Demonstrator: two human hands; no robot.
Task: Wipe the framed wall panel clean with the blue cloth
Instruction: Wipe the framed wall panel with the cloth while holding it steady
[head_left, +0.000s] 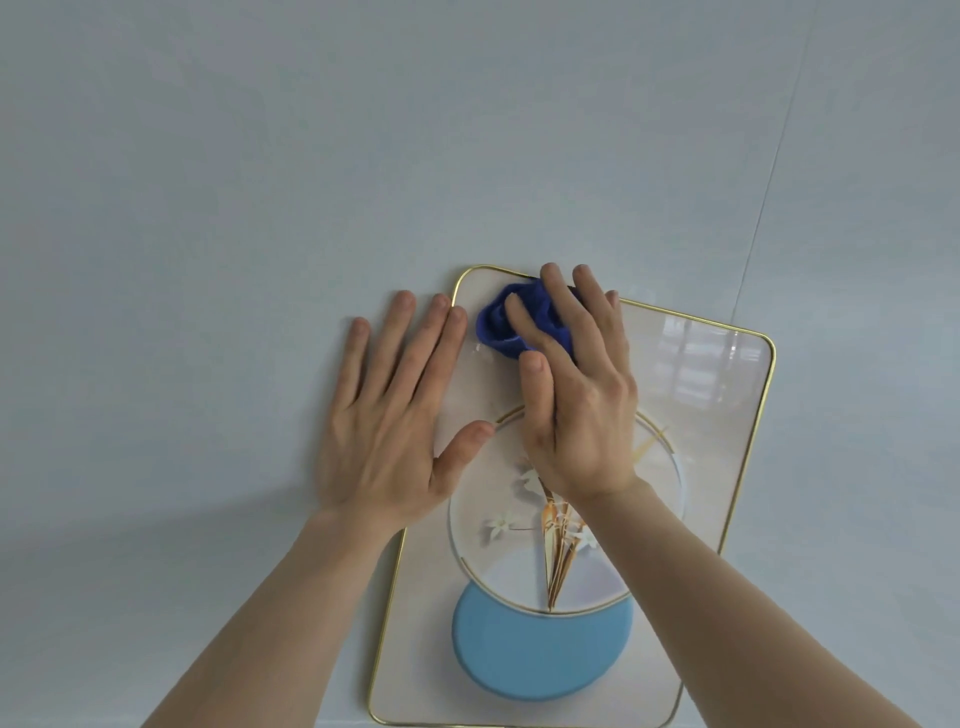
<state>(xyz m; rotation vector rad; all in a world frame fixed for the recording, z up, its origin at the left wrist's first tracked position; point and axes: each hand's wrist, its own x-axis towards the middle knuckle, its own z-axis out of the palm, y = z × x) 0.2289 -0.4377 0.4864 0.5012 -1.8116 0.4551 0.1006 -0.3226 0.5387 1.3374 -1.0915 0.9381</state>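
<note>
A framed wall panel (701, 415) with a thin gold rim hangs on a pale wall, showing a flower picture inside a ring and a light blue disc. My right hand (576, 395) presses a bunched blue cloth (506, 322) against the panel's upper left corner, fingers spread over it. My left hand (389, 421) lies flat and open, its palm and fingers on the wall beside the panel's left edge and its thumb on the panel. Both forearms are bare.
The pale grey-blue wall (260, 182) surrounds the panel on all sides. A thin seam line (769, 192) runs up the wall at the upper right. The glossy upper right of the panel carries window reflections (696, 358).
</note>
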